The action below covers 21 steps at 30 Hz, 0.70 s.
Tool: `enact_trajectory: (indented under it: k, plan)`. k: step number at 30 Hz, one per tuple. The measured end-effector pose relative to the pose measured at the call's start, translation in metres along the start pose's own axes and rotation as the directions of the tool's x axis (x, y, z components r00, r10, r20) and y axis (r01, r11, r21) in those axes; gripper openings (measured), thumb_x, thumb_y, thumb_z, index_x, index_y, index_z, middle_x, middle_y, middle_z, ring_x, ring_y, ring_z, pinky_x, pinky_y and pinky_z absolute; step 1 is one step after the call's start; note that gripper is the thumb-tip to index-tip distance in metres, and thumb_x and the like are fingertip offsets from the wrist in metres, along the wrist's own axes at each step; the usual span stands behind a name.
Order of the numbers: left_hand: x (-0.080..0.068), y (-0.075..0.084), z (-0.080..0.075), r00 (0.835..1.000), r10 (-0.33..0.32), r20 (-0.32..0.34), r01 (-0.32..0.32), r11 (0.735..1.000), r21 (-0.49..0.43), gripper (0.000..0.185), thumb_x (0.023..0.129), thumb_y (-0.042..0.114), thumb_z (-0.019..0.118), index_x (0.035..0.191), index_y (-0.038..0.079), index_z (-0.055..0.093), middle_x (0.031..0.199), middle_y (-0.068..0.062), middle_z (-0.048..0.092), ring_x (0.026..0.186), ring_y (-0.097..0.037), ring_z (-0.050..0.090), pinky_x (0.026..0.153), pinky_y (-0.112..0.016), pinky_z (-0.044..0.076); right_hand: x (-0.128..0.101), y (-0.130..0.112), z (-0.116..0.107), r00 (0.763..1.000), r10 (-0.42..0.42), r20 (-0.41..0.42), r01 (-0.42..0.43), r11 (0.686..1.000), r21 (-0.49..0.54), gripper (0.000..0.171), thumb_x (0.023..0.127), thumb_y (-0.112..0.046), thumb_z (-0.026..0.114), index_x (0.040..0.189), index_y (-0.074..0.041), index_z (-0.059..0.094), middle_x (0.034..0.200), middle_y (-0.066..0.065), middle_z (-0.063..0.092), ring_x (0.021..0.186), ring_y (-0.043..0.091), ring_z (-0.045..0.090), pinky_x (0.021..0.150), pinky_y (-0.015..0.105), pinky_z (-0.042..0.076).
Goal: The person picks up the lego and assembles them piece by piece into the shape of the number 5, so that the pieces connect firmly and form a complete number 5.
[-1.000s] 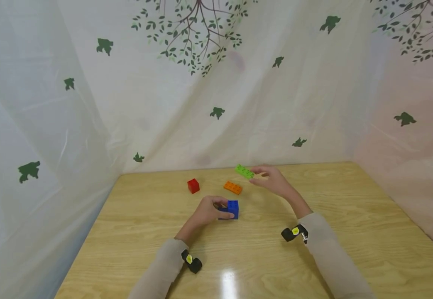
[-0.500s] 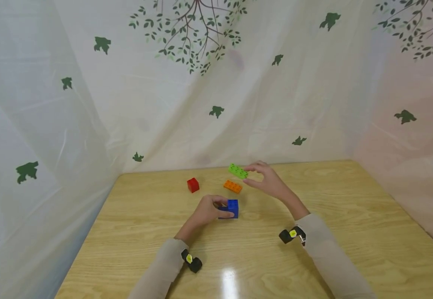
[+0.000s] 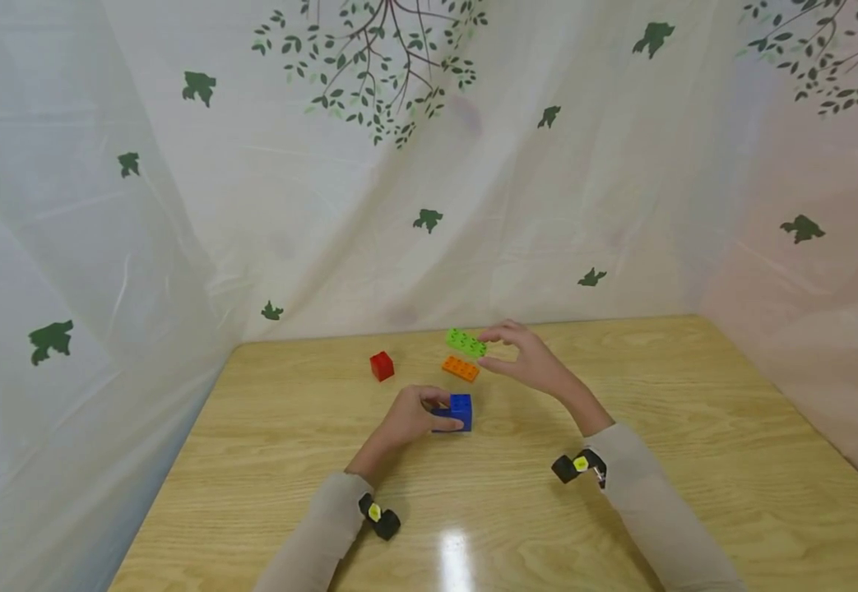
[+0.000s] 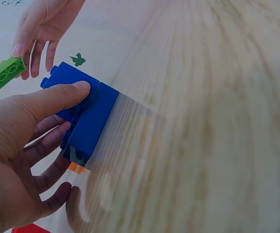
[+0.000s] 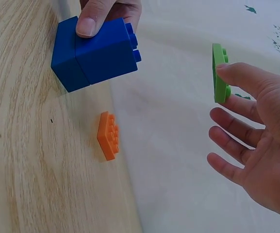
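Two blue toy bricks, a square one stacked on one end of a longer one, stand on the wooden table. My left hand grips them, thumb on the near side, as the left wrist view shows from close by. My right hand pinches a thin lime-green building brick by its right end between thumb and index finger. The other fingers are spread and hold nothing in the right wrist view. That green brick is held up in the air, studs upward, behind a flat orange brick lying on the table.
A red brick sits on the table to the left of the orange one. A pale curtain with printed leaves and birds hangs behind the table's far edge. Both wrists carry small black cameras.
My right hand has moved left with the green brick, which is now behind the orange brick. The left hand and the blue bricks have stayed in place.
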<state>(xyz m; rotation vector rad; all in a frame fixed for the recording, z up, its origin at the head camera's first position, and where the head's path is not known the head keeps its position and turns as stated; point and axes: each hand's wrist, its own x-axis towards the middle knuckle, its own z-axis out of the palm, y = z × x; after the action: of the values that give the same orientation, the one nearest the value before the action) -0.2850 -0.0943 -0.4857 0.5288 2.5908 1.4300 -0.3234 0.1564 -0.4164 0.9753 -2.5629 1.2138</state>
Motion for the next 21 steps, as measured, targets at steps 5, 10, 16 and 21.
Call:
enact_trajectory:
  k: [5,10,16,21]
  plan:
    - [-0.0001,-0.0008,-0.0008,1.000,-0.010,0.009,0.010,1.000,-0.002,0.040,0.082,0.029,0.087,0.115,0.010,0.076,0.111,-0.005,0.076,0.099,-0.020,0.065,0.092,-0.041,0.055,-0.0010,-0.0034,-0.0004,1.000,0.011,0.026,-0.012,0.999,0.038,0.035,0.091,-0.016,0.077,0.124,-0.006,0.069,0.127,0.013,0.066,0.119,0.038,0.057,0.104,0.059,0.046]
    - [0.0003,-0.0018,-0.0010,1.000,-0.009,0.009,0.009,1.000,-0.005,0.040,0.082,0.029,0.087,0.115,0.010,0.076,0.111,-0.005,0.076,0.099,-0.020,0.065,0.092,-0.040,0.056,-0.0011,-0.0042,0.0009,0.998,-0.002,0.065,0.000,0.999,0.033,0.035,0.093,-0.020,0.076,0.124,-0.006,0.069,0.128,0.011,0.066,0.120,0.034,0.057,0.103,0.056,0.047]
    - [0.0006,-0.0027,-0.0005,1.000,0.000,0.008,0.000,1.000,0.001,0.038,0.081,0.029,0.088,0.113,0.010,0.077,0.110,-0.005,0.076,0.098,-0.019,0.065,0.090,-0.039,0.056,-0.0010,-0.0046,0.0046,0.993,-0.008,0.120,0.005,1.000,0.029,0.035,0.094,-0.020,0.074,0.126,-0.006,0.068,0.130,0.011,0.065,0.123,0.034,0.057,0.104,0.055,0.046]
    - [0.0015,-0.0025,-0.0008,1.000,0.022,0.003,-0.022,1.000,0.009,0.037,0.081,0.028,0.088,0.112,0.009,0.077,0.109,-0.006,0.076,0.097,-0.018,0.066,0.089,-0.038,0.056,-0.0005,-0.0060,0.0075,0.989,-0.016,0.150,0.009,0.999,0.047,0.036,0.093,-0.017,0.075,0.127,-0.005,0.069,0.129,0.012,0.065,0.122,0.038,0.057,0.103,0.061,0.045]
